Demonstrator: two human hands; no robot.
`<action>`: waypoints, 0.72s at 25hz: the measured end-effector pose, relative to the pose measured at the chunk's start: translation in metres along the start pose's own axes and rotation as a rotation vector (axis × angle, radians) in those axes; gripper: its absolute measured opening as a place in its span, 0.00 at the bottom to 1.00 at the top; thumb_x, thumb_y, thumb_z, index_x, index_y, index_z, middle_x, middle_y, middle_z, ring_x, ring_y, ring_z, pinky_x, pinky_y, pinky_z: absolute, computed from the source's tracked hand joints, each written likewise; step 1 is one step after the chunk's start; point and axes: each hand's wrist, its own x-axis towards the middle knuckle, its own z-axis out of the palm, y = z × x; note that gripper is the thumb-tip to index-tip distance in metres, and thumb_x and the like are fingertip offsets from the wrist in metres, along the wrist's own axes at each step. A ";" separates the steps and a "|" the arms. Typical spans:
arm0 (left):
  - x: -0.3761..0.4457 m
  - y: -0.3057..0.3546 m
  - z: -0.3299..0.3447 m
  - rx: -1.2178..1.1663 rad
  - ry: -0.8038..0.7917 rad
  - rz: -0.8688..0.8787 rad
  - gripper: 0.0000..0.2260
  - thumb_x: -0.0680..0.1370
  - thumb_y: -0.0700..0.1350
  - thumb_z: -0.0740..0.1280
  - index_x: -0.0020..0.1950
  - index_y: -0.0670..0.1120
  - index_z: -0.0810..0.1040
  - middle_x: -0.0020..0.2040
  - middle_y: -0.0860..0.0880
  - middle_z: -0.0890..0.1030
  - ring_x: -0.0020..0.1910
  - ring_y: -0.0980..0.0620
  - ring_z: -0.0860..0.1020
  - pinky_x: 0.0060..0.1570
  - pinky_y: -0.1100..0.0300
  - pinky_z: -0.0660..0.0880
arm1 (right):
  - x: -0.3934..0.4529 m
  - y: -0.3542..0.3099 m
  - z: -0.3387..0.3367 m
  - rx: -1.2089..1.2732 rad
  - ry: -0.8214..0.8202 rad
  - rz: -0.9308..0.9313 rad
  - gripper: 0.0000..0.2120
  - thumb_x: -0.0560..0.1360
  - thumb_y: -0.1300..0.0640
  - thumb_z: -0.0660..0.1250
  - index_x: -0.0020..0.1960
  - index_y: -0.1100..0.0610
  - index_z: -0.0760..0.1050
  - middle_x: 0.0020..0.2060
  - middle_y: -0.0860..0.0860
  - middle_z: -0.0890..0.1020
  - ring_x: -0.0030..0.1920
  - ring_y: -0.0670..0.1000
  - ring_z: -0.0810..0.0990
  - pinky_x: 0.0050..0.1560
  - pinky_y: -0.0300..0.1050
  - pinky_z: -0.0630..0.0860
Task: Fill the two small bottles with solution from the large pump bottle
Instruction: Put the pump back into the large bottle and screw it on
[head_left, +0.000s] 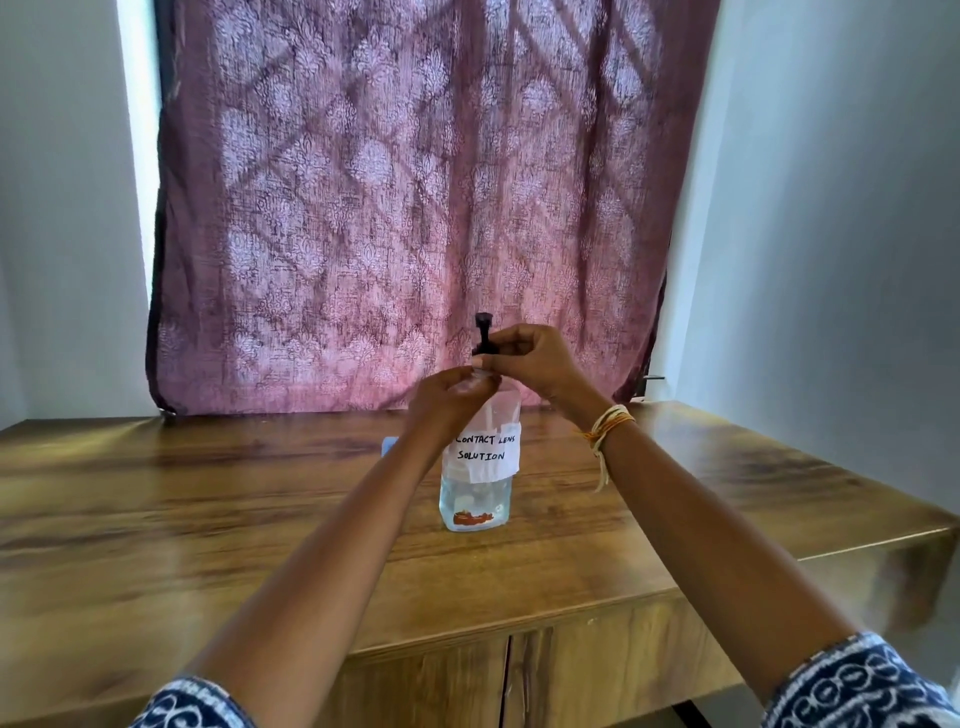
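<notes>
Clear pump bottle (475, 499) neck hidden behind both hands (488, 379).

Your pump bottle (480, 467) stands mid-table (208, 519), before the curtain (405, 197); both hands meet at its top, something, perhaps a small bottle (388, 446), behind-left.

Daylight comes through the patterned curtain (410, 208), which glows pink and casts soft sheen onto the wooden table (156, 493) below it. Walls beside the curtain sit in dim grey shade. The wide lens bends the table's edges, and detail is soft throughout.
</notes>
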 end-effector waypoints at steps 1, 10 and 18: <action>0.000 -0.001 0.000 0.026 -0.001 0.022 0.19 0.67 0.61 0.67 0.52 0.53 0.83 0.44 0.51 0.81 0.48 0.50 0.79 0.51 0.53 0.77 | 0.001 0.000 0.003 -0.046 0.016 -0.006 0.18 0.64 0.62 0.80 0.51 0.62 0.79 0.41 0.55 0.83 0.41 0.49 0.81 0.45 0.41 0.81; 0.002 -0.006 0.000 0.181 0.047 0.123 0.17 0.74 0.58 0.69 0.57 0.50 0.81 0.44 0.52 0.81 0.44 0.51 0.80 0.48 0.56 0.77 | 0.006 0.008 0.001 0.068 -0.138 -0.032 0.14 0.72 0.69 0.71 0.57 0.71 0.78 0.43 0.56 0.83 0.43 0.50 0.82 0.48 0.38 0.80; 0.006 -0.011 -0.001 0.183 0.067 0.176 0.16 0.73 0.56 0.71 0.55 0.48 0.82 0.43 0.53 0.81 0.40 0.57 0.78 0.36 0.68 0.70 | 0.007 0.008 -0.009 0.145 -0.243 -0.042 0.16 0.74 0.72 0.66 0.61 0.73 0.74 0.50 0.60 0.82 0.48 0.49 0.84 0.55 0.40 0.80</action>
